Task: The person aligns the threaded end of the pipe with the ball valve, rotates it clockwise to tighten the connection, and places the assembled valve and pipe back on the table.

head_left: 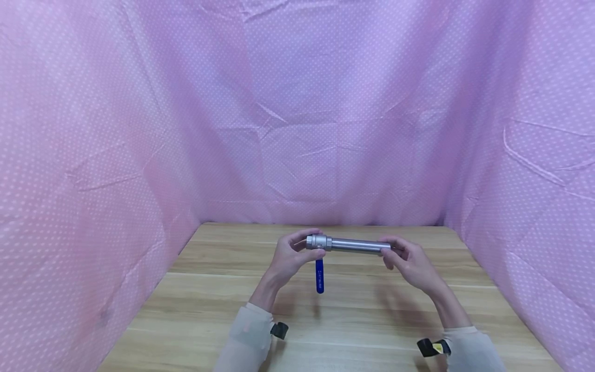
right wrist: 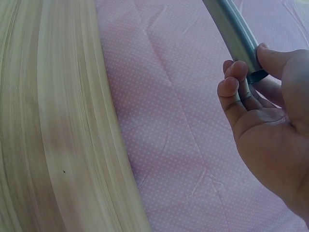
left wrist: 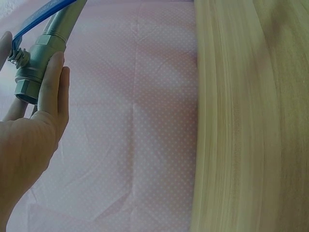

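A silver ball valve [head_left: 318, 242] with a blue lever handle [head_left: 319, 276] is joined to a straight metal pipe [head_left: 357, 246], and both are held up above the table. My left hand [head_left: 290, 258] grips the valve body, thumb in front near the handle's root and fingers behind. In the head view the handle points down toward me. At the pipe's right end, my right hand [head_left: 413, 262] pinches the tube between thumb and fingers. The right wrist view shows the pipe's dark end [right wrist: 257, 76] among the curled fingers. The left wrist view shows the valve's open hexagonal end [left wrist: 28, 91].
The wooden table [head_left: 223, 289] lies beneath both hands. Pink dotted cloth [head_left: 297, 155] hangs behind it and along both sides. Dark straps [head_left: 279, 330] sit at the wrists, over pale sleeves [head_left: 251, 330].
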`<state>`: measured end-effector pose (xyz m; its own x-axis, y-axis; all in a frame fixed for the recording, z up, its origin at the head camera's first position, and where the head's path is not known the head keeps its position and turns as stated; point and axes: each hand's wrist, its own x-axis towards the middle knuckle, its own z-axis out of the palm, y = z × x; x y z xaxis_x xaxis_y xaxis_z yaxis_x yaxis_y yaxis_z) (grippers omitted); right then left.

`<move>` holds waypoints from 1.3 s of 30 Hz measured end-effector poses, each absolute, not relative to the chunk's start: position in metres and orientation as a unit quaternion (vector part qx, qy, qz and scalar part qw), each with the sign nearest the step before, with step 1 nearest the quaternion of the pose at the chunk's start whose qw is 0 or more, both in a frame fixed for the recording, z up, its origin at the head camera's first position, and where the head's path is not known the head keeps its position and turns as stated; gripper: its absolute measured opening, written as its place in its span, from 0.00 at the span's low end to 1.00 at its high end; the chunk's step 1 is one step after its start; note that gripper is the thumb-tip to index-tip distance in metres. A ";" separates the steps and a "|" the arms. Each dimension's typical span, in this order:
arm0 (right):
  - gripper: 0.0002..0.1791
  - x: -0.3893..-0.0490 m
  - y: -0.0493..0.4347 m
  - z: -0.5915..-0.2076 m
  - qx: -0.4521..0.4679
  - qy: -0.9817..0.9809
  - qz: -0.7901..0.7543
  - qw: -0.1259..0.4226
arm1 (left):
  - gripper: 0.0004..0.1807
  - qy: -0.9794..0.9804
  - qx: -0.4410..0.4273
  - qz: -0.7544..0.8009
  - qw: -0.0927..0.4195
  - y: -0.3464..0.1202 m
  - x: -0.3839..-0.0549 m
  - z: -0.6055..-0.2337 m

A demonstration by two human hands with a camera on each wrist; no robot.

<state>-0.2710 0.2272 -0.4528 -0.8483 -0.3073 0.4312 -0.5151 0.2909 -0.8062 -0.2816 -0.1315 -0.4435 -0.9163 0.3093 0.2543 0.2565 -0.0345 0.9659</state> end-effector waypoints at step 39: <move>0.15 -0.267 0.225 -0.450 0.250 -0.801 0.537 0.085 | 0.35 0.697 0.208 0.686 0.020 -0.132 -0.282 -0.444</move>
<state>-0.2669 0.2252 -0.4501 -0.8602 -0.3105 0.4044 -0.4920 0.2975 -0.8181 -0.2823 -0.1317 -0.4443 -0.9126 0.3172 0.2582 0.2635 -0.0267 0.9643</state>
